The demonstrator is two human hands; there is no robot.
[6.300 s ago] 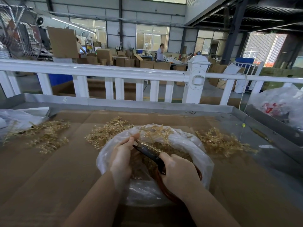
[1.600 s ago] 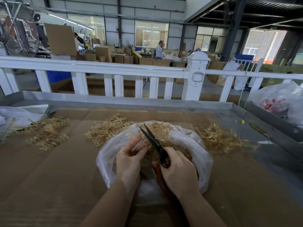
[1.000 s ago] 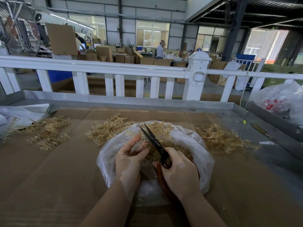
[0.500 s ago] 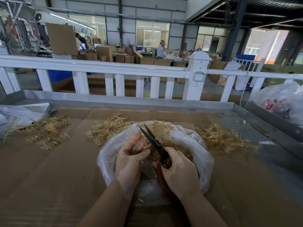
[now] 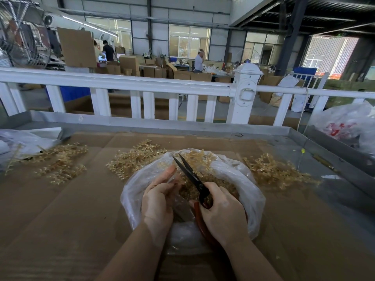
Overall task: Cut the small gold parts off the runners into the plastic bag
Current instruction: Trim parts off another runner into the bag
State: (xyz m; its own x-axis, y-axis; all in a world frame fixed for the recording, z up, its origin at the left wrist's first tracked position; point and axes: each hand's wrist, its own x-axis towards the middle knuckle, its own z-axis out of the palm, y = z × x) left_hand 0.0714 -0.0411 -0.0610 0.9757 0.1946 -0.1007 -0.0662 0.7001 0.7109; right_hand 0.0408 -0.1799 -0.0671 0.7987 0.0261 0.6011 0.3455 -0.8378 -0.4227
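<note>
Left of the plastic bag (image 5: 251, 191), a heap of gold runners (image 5: 58, 161) lies on the cardboard-covered table (image 5: 60, 220), and a second heap (image 5: 134, 159) touches the bag's far-left rim. Over the bag's mouth, the left hand (image 5: 157, 201) has its fingers curled in a grip, but what they pinch is too small to tell. The right hand (image 5: 221, 213) grips the red handles of the scissors (image 5: 192, 175), blades spread apart above the loose gold parts (image 5: 223, 184) inside the bag. Right of the bag lies a third heap (image 5: 272, 169).
</note>
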